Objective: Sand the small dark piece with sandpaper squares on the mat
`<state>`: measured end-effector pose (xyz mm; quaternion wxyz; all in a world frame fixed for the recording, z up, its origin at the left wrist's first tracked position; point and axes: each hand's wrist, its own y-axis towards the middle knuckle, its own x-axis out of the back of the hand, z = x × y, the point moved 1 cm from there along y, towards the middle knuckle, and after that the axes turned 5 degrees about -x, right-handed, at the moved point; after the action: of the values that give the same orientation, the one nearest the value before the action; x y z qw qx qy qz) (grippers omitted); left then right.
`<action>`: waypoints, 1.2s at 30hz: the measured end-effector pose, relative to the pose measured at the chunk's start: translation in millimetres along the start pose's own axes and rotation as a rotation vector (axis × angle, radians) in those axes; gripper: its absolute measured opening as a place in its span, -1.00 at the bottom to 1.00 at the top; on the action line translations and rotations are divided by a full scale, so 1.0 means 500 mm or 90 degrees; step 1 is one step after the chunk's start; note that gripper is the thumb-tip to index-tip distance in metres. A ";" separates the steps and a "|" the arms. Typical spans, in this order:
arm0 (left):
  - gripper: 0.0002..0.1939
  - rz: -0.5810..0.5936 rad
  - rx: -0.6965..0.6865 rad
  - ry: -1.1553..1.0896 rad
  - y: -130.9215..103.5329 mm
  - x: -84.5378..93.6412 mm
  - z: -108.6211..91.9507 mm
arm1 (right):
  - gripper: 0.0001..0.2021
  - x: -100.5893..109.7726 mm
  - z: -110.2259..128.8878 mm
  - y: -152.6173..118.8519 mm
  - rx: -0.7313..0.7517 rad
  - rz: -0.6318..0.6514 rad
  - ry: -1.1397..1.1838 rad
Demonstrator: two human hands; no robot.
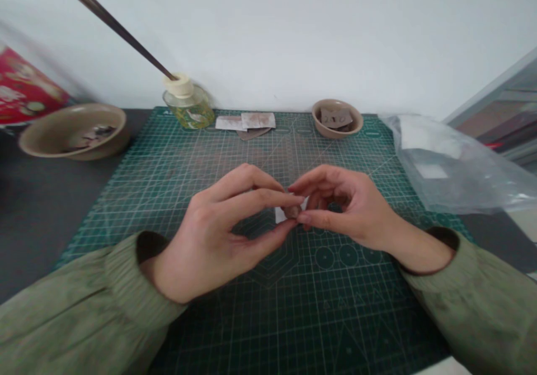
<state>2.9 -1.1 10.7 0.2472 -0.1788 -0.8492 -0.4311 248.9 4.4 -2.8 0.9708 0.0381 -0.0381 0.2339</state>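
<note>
Over the middle of the green cutting mat (268, 313), my left hand (226, 218) pinches a small brownish lump (292, 212) between thumb and fingertips. My right hand (348, 207) meets it from the other side, with thumb and index finger closed at the lump's right end. A small white paper-like piece (279, 214) shows behind and beside the lump, between the two hands. My fingers cover much of both things, so I cannot tell exactly which fingers grip the white piece.
Brown-stained white pieces (258, 120) lie at the mat's back edge, beside a reed diffuser (188, 104). A small bowl (337, 132) holding brown pieces stands back right. A larger bowl (75, 151) sits left; a clear plastic bag (457, 162) lies right.
</note>
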 end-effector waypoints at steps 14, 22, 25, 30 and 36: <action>-0.77 0.005 0.031 0.003 0.000 0.004 0.004 | -0.50 -0.003 0.004 -0.007 0.083 -0.068 -0.071; -0.77 0.024 0.025 -0.041 0.002 0.001 -0.002 | -0.52 -0.003 -0.007 -0.012 0.152 -0.115 -0.181; -0.76 0.011 0.080 -0.060 -0.007 -0.001 0.005 | -0.55 -0.003 -0.003 -0.014 0.184 -0.122 -0.182; -0.76 -0.018 0.157 -0.186 -0.013 -0.006 0.015 | -0.67 -0.005 0.008 -0.015 0.227 -0.126 -0.223; -0.77 -0.003 0.228 -0.288 -0.007 -0.008 0.015 | -0.73 -0.007 0.010 -0.013 0.309 -0.140 -0.231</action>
<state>2.4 2.5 2.5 0.0782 -0.2215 -0.9459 -0.2238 248.3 -3.2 1.5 0.9301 0.3136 -0.1495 0.1192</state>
